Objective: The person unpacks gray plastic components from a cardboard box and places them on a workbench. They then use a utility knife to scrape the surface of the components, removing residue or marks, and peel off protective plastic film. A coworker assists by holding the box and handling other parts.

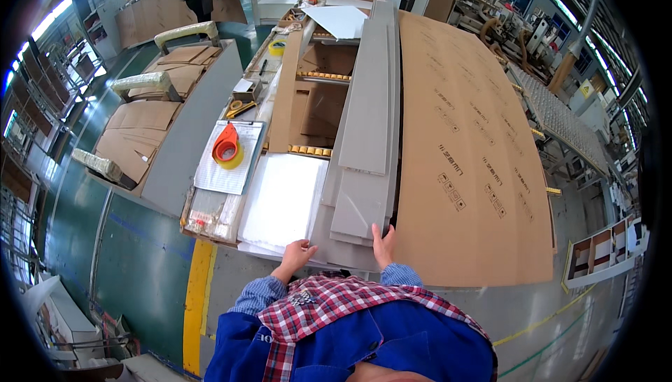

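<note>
While the left hand [299, 250] rests spread on the white foam sheet [283, 200], the right hand [383, 243], fingers pressed together, touches the long grey flat panels [367, 123] at one o'clock.

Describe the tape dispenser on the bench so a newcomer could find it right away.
Start at the big brown cardboard sheet, then go left past the grey panels to the clipboard. The tape dispenser lies on it, the only orange and yellow thing there.
</note>
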`<state>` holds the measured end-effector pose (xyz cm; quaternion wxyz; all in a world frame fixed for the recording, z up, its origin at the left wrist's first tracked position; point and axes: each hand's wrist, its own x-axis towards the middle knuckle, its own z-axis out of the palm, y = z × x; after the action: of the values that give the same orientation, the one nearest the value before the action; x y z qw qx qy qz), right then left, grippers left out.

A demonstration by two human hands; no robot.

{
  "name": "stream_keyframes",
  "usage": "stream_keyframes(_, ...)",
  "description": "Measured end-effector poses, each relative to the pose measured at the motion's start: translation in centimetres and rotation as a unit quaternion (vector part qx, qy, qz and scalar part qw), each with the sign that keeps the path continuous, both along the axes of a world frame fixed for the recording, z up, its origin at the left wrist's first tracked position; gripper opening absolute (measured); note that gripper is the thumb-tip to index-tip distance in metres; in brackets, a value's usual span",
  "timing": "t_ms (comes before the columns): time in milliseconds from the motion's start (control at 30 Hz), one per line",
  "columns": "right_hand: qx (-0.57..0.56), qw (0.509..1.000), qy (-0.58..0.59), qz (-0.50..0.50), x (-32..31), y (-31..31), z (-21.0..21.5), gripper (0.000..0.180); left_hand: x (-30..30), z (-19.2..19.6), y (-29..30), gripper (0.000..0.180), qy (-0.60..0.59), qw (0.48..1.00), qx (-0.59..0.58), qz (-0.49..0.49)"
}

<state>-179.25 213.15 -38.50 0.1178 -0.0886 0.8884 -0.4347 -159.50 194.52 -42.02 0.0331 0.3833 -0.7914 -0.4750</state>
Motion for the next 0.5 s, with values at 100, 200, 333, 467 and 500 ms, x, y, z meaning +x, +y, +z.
stream_keyframes(100, -0.002, 0.999, -0.032, -0.024, 1.2, -0.8, 0.2, 0.084, 1.0, 1.7, -1.1, 0.049, 0.009, 0.997, -0.073, 0.036)
stream_keyframes(200, -0.03, 0.999, -0.023, -0.029, 0.9, -0.2, -2.0, 0.087, 1.7, 0.7, -2.8, 0.048, 0.034, 0.971, -0.227, 0.066)
stream_keyframes(333, -0.061, 0.997, 0.007, -0.048, 1.7, -0.7, -3.2, 0.085, 3.0, -2.3, -5.7, 0.058, -0.006, 0.943, -0.329, 0.056)
stream_keyframes(467, -0.038, 0.998, 0.032, -0.048, 1.7, -0.6, -3.4, 0.08, 3.4, -3.0, -6.5, 0.063, -0.028, 0.938, -0.343, 0.04)
stream_keyframes(500, -0.047, 0.998, 0.034, -0.039, 1.7, -0.7, -3.2, 0.08, 3.8, -3.7, -6.4, 0.064, -0.026, 0.931, -0.361, 0.039)
